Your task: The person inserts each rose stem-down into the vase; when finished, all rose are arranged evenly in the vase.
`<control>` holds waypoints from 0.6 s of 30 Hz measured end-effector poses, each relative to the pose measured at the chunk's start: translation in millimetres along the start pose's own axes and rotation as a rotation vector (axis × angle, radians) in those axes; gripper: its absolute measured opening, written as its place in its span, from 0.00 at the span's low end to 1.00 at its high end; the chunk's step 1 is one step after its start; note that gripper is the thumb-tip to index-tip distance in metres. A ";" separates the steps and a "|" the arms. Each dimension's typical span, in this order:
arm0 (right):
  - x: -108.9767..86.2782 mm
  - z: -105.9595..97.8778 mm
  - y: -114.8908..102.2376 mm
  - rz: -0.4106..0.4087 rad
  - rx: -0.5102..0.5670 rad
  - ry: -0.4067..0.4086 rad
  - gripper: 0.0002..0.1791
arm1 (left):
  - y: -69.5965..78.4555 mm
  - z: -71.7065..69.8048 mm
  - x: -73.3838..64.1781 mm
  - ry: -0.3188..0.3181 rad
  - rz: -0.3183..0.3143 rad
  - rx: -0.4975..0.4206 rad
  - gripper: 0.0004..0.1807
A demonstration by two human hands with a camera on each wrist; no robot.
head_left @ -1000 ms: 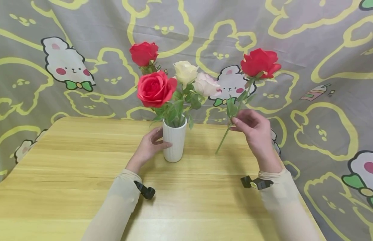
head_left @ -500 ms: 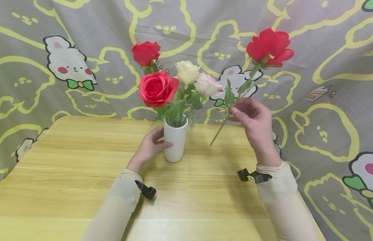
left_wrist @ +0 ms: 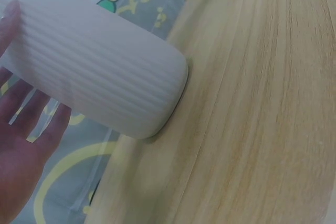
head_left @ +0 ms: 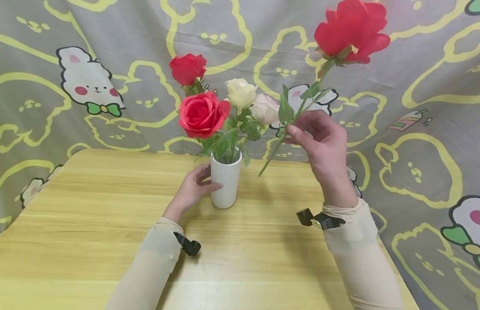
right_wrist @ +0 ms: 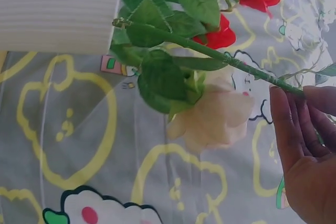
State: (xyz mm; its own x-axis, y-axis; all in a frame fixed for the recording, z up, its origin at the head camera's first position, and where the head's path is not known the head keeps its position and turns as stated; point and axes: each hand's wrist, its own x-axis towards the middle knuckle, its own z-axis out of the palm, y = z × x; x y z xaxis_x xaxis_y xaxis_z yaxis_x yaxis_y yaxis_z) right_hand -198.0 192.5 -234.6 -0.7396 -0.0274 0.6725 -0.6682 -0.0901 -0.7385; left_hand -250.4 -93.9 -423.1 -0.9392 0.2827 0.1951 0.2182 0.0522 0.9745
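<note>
A white ribbed vase [head_left: 225, 183] stands upright on the table. Two red roses [head_left: 204, 114], a cream rose [head_left: 241, 93] and a pale pink rose [head_left: 265, 108] rise out of it with green leaves. My left hand [head_left: 193, 186] grips the vase from its left side, thumb across the front; the left wrist view shows the fingers spread round its far side. Up and to the right, my right hand [head_left: 321, 144] pinches the stem of another red rose [head_left: 352, 32] between thumb and fingertips. That stem slants down-left, its cut end [right_wrist: 119, 23] overlapping the vase's mouth in the right wrist view.
The wooden table [head_left: 88, 241] carries the vase near its back edge. Behind and to the right hangs a grey curtain [head_left: 139, 38] with yellow outlines and cartoon rabbits. Each wrist wears a small black camera on a strap [head_left: 187, 244].
My right hand has lifted the red rose and moved slightly left, bringing the stem's end closer to the vase. The left hand and vase have stayed in place.
</note>
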 end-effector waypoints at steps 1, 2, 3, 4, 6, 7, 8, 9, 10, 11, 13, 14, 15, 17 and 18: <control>1.5 1.9 -1.1 -0.007 -0.002 0.001 0.08 | -0.2 0.0 -0.2 0.001 0.003 -0.001 0.38; 2.9 3.5 -2.0 -0.016 -0.002 0.002 0.08 | -0.2 0.0 -0.5 0.001 0.007 -0.002 0.38; 4.3 5.1 -3.0 -0.027 -0.003 -0.001 0.08 | -0.8 0.0 -0.7 0.005 0.010 0.001 0.37; 5.5 6.3 -4.0 -0.042 -0.011 -0.003 0.08 | -0.3 0.3 -0.9 0.008 0.012 0.002 0.37; 8.1 9.2 -5.3 -0.073 -0.015 -0.004 0.08 | 0.6 0.9 -1.2 0.013 0.017 0.006 0.37; 9.1 10.9 -5.5 -0.089 -0.013 -0.006 0.08 | 1.0 1.1 -1.4 0.013 0.021 0.005 0.37; 10.1 12.6 -5.3 -0.103 -0.008 -0.012 0.08 | 1.2 1.3 -1.5 0.013 0.025 0.006 0.37; 11.0 14.5 -4.8 -0.114 0.001 -0.016 0.09 | 1.1 1.5 -1.6 0.015 0.024 0.007 0.36; 11.7 16.5 -3.8 -0.117 0.016 -0.015 0.08 | 1.1 1.7 -1.6 0.015 0.025 0.007 0.36; 12.4 18.7 -2.4 -0.117 0.031 -0.013 0.08 | 0.9 1.7 -1.6 0.014 0.027 0.009 0.36; 13.1 22.5 1.1 -0.116 0.049 -0.013 0.07 | 0.6 1.8 -1.3 0.012 0.029 0.011 0.36; 13.2 24.1 3.0 -0.115 0.057 -0.010 0.07 | 0.5 2.0 -1.2 0.011 0.031 0.012 0.36; 13.4 25.6 4.7 -0.116 0.059 -0.005 0.07 | 0.4 2.1 -1.1 0.013 0.030 0.011 0.36; 13.8 28.5 8.3 -0.124 0.052 0.008 0.07 | 0.8 1.4 -1.5 0.010 0.033 0.010 0.36; 13.9 29.5 9.6 -0.132 0.049 0.016 0.07 | 0.5 1.1 -1.5 0.007 0.033 0.008 0.36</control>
State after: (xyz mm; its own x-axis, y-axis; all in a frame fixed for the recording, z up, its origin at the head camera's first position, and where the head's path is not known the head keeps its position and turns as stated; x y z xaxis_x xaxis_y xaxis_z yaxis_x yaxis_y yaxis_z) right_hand -212.4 161.9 -230.9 -0.6473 0.0042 0.7623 -0.7551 -0.1407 -0.6404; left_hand -248.5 -93.2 -423.0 -0.9333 0.2773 0.2282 0.2514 0.0507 0.9666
